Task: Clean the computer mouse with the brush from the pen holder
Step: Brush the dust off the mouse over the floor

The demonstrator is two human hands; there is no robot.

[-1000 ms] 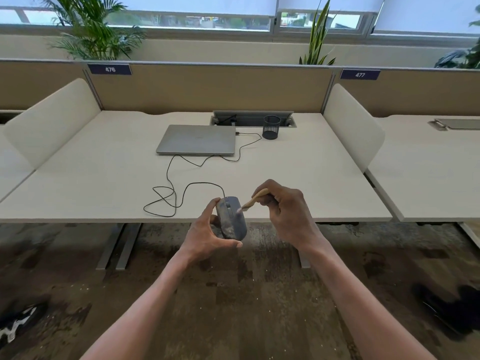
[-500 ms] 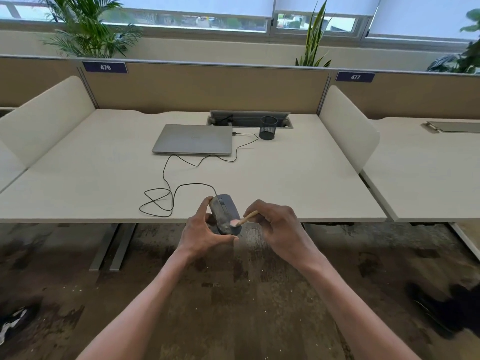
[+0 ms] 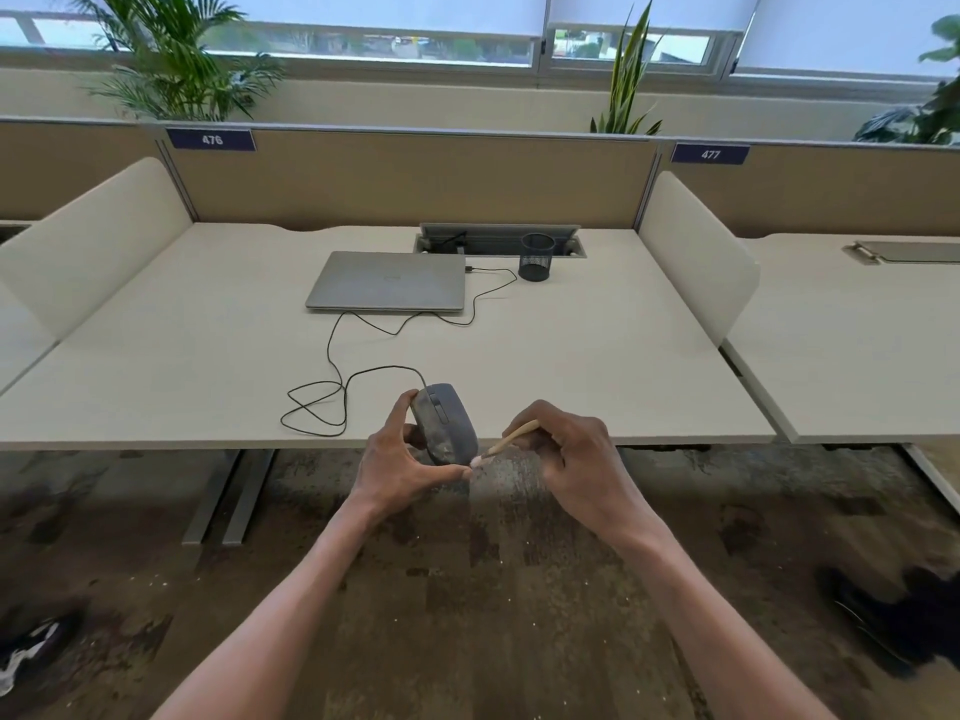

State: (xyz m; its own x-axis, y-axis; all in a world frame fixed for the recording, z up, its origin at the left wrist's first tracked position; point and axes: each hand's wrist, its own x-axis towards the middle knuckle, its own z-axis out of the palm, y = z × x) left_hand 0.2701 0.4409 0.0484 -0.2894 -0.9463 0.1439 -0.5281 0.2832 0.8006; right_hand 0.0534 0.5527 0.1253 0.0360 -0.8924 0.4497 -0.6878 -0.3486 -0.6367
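Since a second ago we are seeing the brush [image 3: 511, 440] tip drop from the top of the mouse [image 3: 445, 425] to its near lower corner, while the mouse is tilting further up on end at the desk's [image 3: 156, 376] front edge. Left of the mouse, its black cable [image 3: 332, 387] is lying in loops on the desk and running back toward the closed laptop [image 3: 387, 280]. The left hand [image 3: 402, 467] is gripping the grey mouse by its sides, thumb under the near end and fingers behind the far side, holding it off the desk. Right of the mouse, the right hand [image 3: 576, 459] is pinching the wooden brush handle, and the pale bristles are touching the mouse's near corner. Beyond the mouse, the black mesh pen holder [image 3: 536, 257] is standing just right of the laptop.
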